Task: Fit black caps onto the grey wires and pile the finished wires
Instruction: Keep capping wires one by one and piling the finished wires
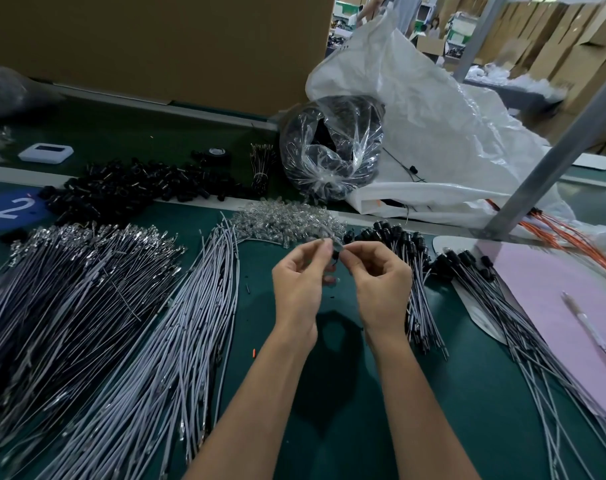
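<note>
My left hand (300,277) and my right hand (377,278) meet above the green table, fingertips pinched together on a small black cap (335,255) and the tip of a grey wire (326,237). Which hand holds which piece is partly hidden by the fingers. Loose black caps (121,192) lie heaped at the back left. Bare grey wires (190,323) fan out to the left of my hands. Wires with black caps fitted (416,258) lie piled to the right.
Small clear parts (287,220) sit heaped just beyond my hands. A bagged black coil (332,150) and a big white sack (433,116) stand behind. A pink sheet (551,306) with a pen (592,334), orange wires (571,233) and a metal post (551,161) are at the right.
</note>
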{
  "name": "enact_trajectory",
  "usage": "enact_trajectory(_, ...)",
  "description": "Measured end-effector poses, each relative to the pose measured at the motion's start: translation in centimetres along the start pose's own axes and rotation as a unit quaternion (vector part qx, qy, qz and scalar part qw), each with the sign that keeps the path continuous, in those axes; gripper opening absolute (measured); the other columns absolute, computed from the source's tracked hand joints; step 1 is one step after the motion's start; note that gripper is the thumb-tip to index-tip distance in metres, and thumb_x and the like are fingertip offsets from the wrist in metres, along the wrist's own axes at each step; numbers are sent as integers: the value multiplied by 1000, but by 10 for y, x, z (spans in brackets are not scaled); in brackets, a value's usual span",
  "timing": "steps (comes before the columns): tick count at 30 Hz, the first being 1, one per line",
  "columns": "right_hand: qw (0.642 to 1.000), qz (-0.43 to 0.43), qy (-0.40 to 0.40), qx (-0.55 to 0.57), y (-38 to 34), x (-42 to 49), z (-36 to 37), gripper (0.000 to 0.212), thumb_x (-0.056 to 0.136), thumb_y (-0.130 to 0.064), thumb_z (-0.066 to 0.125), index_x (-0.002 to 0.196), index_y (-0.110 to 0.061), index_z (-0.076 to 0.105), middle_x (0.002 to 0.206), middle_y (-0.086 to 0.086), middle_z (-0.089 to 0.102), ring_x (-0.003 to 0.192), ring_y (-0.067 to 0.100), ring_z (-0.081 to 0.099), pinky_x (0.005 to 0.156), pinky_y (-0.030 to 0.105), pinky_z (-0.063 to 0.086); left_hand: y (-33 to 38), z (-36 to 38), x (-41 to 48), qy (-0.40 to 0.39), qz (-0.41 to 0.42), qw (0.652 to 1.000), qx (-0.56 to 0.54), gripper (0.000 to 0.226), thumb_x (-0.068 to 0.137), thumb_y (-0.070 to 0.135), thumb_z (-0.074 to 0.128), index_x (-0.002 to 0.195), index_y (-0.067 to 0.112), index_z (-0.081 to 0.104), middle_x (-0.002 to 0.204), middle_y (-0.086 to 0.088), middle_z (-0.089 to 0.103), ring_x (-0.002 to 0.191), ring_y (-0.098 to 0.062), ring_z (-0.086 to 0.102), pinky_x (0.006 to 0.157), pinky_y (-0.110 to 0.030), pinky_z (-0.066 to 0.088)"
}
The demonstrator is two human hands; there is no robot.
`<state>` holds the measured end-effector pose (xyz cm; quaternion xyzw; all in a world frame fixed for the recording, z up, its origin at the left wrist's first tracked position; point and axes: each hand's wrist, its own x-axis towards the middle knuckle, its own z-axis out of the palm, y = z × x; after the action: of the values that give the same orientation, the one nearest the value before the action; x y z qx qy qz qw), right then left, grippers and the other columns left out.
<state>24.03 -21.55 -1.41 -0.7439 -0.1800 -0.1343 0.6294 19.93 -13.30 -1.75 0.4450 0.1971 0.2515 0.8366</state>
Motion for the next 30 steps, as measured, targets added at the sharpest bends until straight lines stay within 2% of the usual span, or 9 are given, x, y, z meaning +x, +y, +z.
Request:
enact_trajectory(2,999,-32,-14,-37,-1,-2,1,16,81,0,75,80,-15,73,75,-5,71,70,6,66,68,19,52,2,-2,0,37,2,999,-6,12,88,20,71,81,10,73,73,-3,67,59,-9,60,49,-18,47)
enact_trajectory(6,998,-37,-27,-35,-1,-4,3,12,81,0,75,81,-12,74,76,-2,72,70,9,67,67,21,54,4,-3,-1,40,-8,999,-15,3,85,13,74,82,13,73,72,1,71,60,-7,65,48,-18,48)
enact_trajectory(11,996,50,-13,74,-1,-2,2,15,83,0,73,80,-14,72,71,-2,71,65,8,66,59,19,50,3,-2,-2,15,-32,999,-26,5,86,11,72,89,10,76,80,-6,73,72,-17,66,62,-25,56)
enact_trajectory(13,993,70,-13,98,-2,-1,2,14,85,-1,71,81,-15,70,73,-2,72,68,10,68,58,19,52,4,-2,-1,27,-42,997,-61,8,88,6,68,91,8,75,82,-3,74,74,-14,67,67,-23,56)
enact_trajectory(17,998,55,-11,43,2,2,-5,19,84,-6,74,76,-23,72,71,-6,70,67,7,63,63,22,52,9,-8,4,89,-45,985,-142,12,89,2,65,88,11,73,79,6,75,74,-6,69,69,-17,55)
enact_trajectory(21,998,36,-55,-16,3,3,-8,18,79,-9,76,69,-24,73,65,-5,69,59,5,60,59,16,48,12,-12,5,129,-33,972,-194,11,85,-2,69,85,8,71,80,1,72,77,-11,69,71,-19,57)
enact_trajectory(30,996,48,-68,-7,2,2,-6,20,76,-6,75,64,-21,72,57,-5,65,51,3,52,52,15,41,11,-11,5,134,-36,967,-213,9,83,0,71,85,8,71,83,-3,70,77,-12,69,70,-20,57)
